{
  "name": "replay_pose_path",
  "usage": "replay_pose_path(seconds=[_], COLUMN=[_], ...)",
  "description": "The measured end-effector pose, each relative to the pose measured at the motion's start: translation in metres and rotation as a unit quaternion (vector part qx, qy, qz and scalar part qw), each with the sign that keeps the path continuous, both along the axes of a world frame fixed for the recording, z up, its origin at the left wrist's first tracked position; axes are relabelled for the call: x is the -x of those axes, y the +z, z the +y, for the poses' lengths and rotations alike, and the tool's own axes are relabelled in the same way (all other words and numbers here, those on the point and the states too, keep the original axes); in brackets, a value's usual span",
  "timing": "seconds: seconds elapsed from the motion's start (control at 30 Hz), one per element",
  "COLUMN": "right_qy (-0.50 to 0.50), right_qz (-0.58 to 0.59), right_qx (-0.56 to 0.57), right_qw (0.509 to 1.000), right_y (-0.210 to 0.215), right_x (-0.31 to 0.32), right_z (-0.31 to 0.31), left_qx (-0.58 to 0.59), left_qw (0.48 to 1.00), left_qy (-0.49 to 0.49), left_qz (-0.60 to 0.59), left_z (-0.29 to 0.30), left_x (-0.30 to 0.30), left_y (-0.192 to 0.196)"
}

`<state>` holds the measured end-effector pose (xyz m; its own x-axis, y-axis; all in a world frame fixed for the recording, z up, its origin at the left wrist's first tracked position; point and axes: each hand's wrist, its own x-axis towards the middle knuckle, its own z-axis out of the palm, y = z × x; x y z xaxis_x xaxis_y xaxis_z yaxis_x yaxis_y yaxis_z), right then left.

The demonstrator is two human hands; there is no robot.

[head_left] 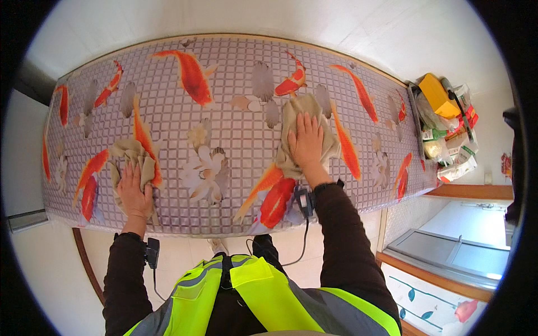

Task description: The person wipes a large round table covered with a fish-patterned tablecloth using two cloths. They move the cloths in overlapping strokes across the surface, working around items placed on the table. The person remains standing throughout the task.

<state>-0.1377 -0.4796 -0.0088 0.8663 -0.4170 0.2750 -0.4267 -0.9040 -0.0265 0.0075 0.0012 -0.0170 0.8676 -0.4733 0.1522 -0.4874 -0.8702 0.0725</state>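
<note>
Both hands flat, fingers spread: left hand [133, 193] presses a beige cloth [130, 157] near the fish-patterned worktop's [235, 129] front edge, right hand [306, 140] another cloth [302, 120] mid-worktop, wiping looks midway.

- Left hand [133, 193] lies flat on a cloth [130, 157] near the counter [235, 84] front edge, left.
- Right hand [307, 140] presses a second cloth [291, 115], centre-right, farther back.
- A crate of packages [445, 126] sits past the counter's right end.
</note>
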Motion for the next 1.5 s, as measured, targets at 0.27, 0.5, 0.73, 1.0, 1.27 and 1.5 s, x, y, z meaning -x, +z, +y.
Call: replay_pose_path(seconds=[0.27, 0.5, 0.73, 1.0, 1.27, 1.5], right_qy=[-0.002, -0.008, -0.04, -0.091, -0.234, -0.08], right_qz=[0.057, 0.034, 0.032, 0.086, 0.044, -0.015], right_qx=[-0.076, -0.06, -0.01, 0.037, -0.03, 0.034], right_qw=[0.996, 0.998, 0.999, 0.991, 0.971, 0.996], right_y=[0.018, 0.012, -0.005, -0.018, -0.007, -0.011], right_x=[0.066, 0.014, -0.063, -0.141, -0.188, -0.236], right_z=[0.069, 0.034, -0.042, -0.122, -0.12, 0.008], left_qx=[-0.007, -0.007, 0.001, 0.005, 0.003, 0.002], left_qw=[0.999, 0.999, 0.999, 0.999, 0.999, 0.999], left_qy=[0.019, 0.011, 0.011, 0.018, 0.02, 0.019], left_qz=[0.035, 0.038, 0.035, 0.041, 0.043, 0.04], left_z=[-0.011, -0.004, -0.007, -0.01, -0.015, -0.013], left_x=[0.004, 0.005, 0.006, 0.005, 0.007, 0.004], left_y=[0.018, 0.011, 0.015, 0.019, 0.025, 0.028])
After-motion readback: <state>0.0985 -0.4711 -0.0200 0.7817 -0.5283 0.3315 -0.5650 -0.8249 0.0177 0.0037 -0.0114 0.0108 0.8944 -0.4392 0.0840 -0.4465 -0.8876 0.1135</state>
